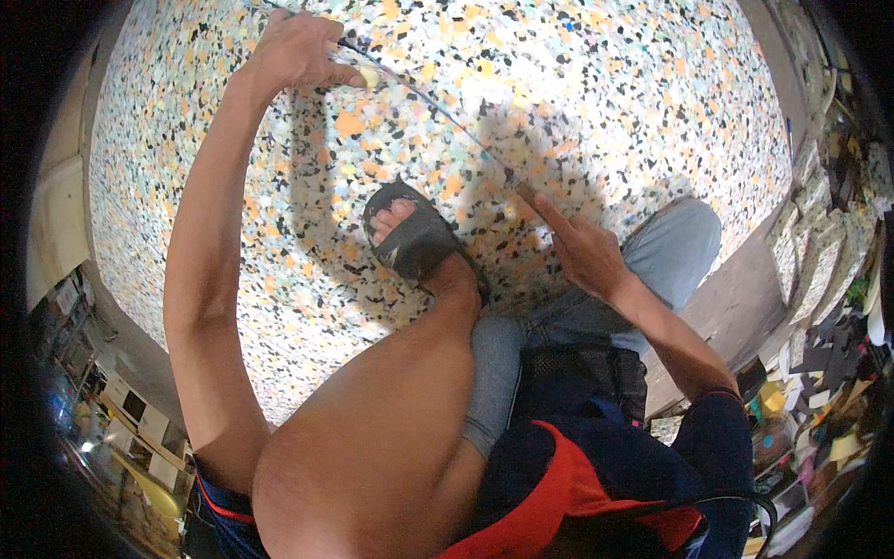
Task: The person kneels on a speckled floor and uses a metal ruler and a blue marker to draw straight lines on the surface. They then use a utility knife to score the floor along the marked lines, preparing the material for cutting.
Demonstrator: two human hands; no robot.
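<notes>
A large foam sheet (pixel 596 84) of bonded multicoloured chips, white, orange, black and pale green, lies beneath me. In my right hand (pixel 589 252) is the handle of a long-bladed knife (pixel 524 191), fingers wrapped round it and index finger stretched along it. The thin blade slants up and left across the foam. My left hand (pixel 300 51) presses on the sheet at the far left, its thumb stretched out apart from the other fingers. It lies across a thin dark strip in line with the blade; where blade and strip meet I cannot tell. A small pale yellow piece (pixel 371 76) touches the thumb.
My foot in a black sandal (pixel 410 238) stands on the foam between my arms, and my jean-covered knee (pixel 675 247) rests on it at right. Piled foam offcuts (pixel 819 252) and scraps lie along the right side. Pale boards (pixel 60 224) stand at the left.
</notes>
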